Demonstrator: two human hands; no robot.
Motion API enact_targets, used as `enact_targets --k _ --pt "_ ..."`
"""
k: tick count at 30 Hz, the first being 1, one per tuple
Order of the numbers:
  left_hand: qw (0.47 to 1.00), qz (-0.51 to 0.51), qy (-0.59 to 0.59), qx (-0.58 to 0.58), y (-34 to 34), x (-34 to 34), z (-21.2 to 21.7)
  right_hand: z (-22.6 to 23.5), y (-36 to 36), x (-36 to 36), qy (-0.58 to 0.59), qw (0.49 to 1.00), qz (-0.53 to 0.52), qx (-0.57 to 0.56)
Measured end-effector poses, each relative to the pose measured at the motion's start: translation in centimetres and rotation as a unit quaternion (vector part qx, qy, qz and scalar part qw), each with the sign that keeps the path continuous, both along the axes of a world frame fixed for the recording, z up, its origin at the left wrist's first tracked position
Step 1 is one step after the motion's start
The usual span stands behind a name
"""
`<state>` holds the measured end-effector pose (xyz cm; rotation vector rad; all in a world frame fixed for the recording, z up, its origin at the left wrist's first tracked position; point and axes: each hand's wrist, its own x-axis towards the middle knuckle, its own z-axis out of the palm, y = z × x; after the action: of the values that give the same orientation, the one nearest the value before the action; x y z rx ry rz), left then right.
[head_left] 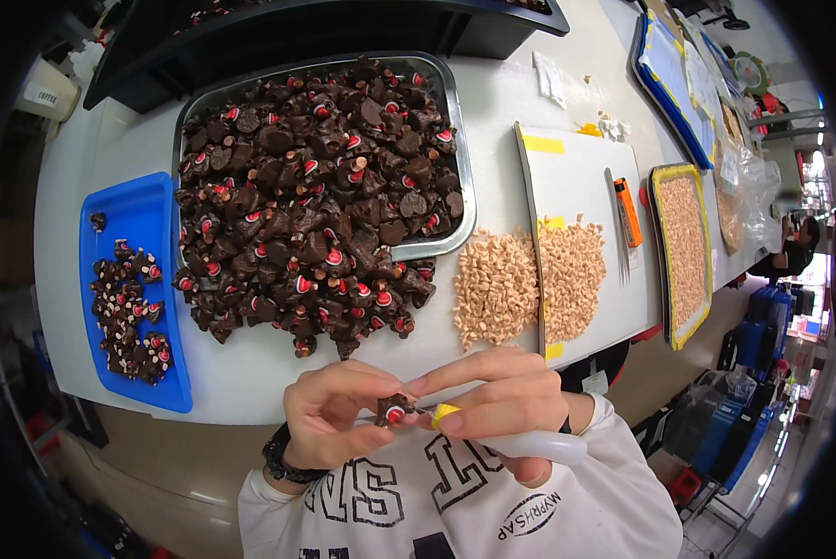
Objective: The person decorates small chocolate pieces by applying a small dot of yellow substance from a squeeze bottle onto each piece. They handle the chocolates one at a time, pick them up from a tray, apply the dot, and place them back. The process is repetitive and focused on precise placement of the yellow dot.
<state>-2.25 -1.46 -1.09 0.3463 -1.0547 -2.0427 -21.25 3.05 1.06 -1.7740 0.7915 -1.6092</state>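
Observation:
Close to my body, my left hand pinches a small dark brown molded figure with a red-and-white part on its side. My right hand grips a translucent squeeze bottle with a yellow collar. The bottle's thin tip points left and reaches the figure; whether it touches cannot be made out. Beyond my hands, a heap of similar brown figures fills a metal tray and spills over its near edge. Small beige pieces lie in a pile just past my right hand.
At left is a blue tray with brown figures and beige bits. A white board on the right carries more beige pieces, tweezers and an orange-and-black item. Beyond it sits a yellow-edged tray. Black bins line the back.

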Motion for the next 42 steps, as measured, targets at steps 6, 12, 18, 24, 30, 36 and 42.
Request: enact_targets --k 6,12,18,24,30,36,42 --pt "0.997 0.017 -0.076 0.019 0.3 -0.1 0.6 0.3 0.1 -0.2 0.000 1.000 0.005 0.024" --pt "0.997 0.017 -0.074 -0.023 0.2 0.0 0.1 0.6 0.1 -0.4 0.010 0.999 0.011 0.033" --pt "0.997 0.017 -0.068 -0.024 0.2 -0.1 0.1 0.7 0.0 -0.2 0.011 0.999 -0.001 0.038" --pt "0.998 0.021 -0.065 0.010 0.4 -0.2 0.4 0.8 0.0 -0.4 0.012 0.999 0.006 0.041" --pt "1.000 -0.004 0.000 0.026 0.3 0.0 0.1 0.7 0.0 -0.3 -0.001 1.000 0.004 0.030" --pt "1.000 -0.002 0.005 0.018 0.2 0.0 0.0 1.1 0.2 -0.7 0.031 0.998 0.016 0.045" --pt "0.999 0.000 0.007 0.042 0.1 -0.2 0.3 3.2 2.1 -3.1 0.148 0.987 -0.058 0.033"
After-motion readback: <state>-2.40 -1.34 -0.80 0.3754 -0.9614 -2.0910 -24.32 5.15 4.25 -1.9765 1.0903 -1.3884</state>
